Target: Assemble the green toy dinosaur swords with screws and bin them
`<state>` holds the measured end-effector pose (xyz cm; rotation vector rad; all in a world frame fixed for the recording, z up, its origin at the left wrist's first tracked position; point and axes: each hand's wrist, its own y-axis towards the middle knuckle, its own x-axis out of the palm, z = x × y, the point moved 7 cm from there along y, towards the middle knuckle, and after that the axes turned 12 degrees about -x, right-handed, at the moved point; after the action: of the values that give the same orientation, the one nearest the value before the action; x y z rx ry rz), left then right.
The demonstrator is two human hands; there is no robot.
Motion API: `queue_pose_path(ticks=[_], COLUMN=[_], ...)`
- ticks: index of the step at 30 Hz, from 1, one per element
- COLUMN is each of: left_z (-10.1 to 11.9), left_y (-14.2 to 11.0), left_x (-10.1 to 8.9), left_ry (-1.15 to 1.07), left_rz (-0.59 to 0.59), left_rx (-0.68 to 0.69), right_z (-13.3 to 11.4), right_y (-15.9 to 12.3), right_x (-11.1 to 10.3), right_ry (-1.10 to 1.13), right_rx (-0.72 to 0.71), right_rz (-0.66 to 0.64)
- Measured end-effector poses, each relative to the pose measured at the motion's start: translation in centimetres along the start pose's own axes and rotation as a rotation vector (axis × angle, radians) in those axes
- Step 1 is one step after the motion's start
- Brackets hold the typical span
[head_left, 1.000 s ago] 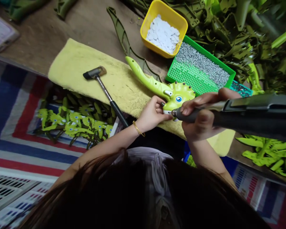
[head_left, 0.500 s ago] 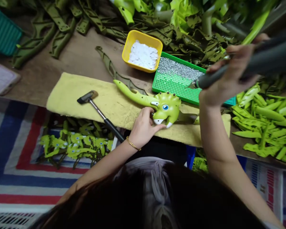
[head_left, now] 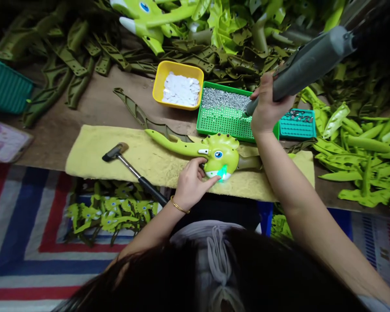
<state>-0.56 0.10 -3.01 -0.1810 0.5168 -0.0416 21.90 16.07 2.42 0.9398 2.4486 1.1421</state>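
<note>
The right hand (head_left: 268, 108), wrapped around a long dark-grey cylindrical power driver (head_left: 307, 63), has moved away from the mouth of a lime-green plastic horned-dinosaur toy (head_left: 225, 158). The driver's tip is now at a green perforated plastic tray (head_left: 224, 125) part-filled with small silver metal screws (head_left: 225, 99), so driving at the mouth appears paused while the tool visits the screws. The toy lies on a pale-yellow cloth pad (head_left: 100, 147), its snout gripped by the left hand (head_left: 192, 180). A bright green glow, absent earlier, lights the mouth; its source is unclear. Whether the tip carries a screw is too small to tell. The toy hides some left fingertips; darkness swallows the driver's back end.
</note>
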Motion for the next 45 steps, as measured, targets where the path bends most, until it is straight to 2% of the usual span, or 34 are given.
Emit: queue_pose_path(ticks=[4,8,11,13,14,16,18,21,24,31,35,38,42,45], left_z=[0.4,1.1,0.6,-0.5,-1.2,-2.5,-3.4,-3.7,-3.7,-4.3,-4.0,-3.6,-3.5,-3.6], left_y=[0.5,0.7,0.3,0.1,0.1,0.4,1.2,3.4,4.8,5.0,4.8,4.6,4.2,4.1], left_x=[-0.1,-0.1,-0.3,-1.2,-2.1,-4.2,-5.9,-6.4,-6.2,-5.9,-5.8,-5.8,-5.6,-5.2], left_ry=[0.021,0.041,-0.024,-0.217,-0.356,-0.642,-0.834,-0.932,-0.924,-0.944,-0.978,-1.019,-1.028,-1.005], left_rz=[-0.017,-0.047,-0.103,-0.116,-0.082,0.062,0.177,0.134,0.109,0.121,0.107,0.112,0.097,0.029], left_rx=[0.011,0.032,-0.053,-0.192,-0.271,-0.405,-0.491,-0.56,-0.576,-0.549,-0.516,-0.49,-0.514,-0.532], right_z=[-0.1,0.2,-0.7,-2.6,-3.8,-6.9,-10.0,-13.6,-15.0,-13.8,-12.8,-13.1,-13.4,-11.4], right_y=[-0.3,-0.6,0.1,0.8,1.0,1.0,0.2,-2.4,-4.4,-5.9,-7.7,-8.4,-5.9,-2.4], right_x=[-0.3,0.4,0.0,-0.8,-1.1,-1.7,-1.5,-0.2,1.0,2.3,2.4,2.2,2.5,3.6], right_ry=[0.142,0.207,0.162,0.125,0.118,0.15,0.221,0.333,0.415,0.475,0.505,0.558,0.556,0.454], right_rx=[0.055,0.098,0.073,0.035,0.016,-0.017,-0.032,-0.015,-0.006,0.029,0.062,0.036,0.08,0.121], right_rz=[0.031,-0.059,-0.04,-0.016,-0.009,-0.013,-0.063,-0.195,-0.248,-0.323,-0.332,-0.361,-0.37,-0.249])
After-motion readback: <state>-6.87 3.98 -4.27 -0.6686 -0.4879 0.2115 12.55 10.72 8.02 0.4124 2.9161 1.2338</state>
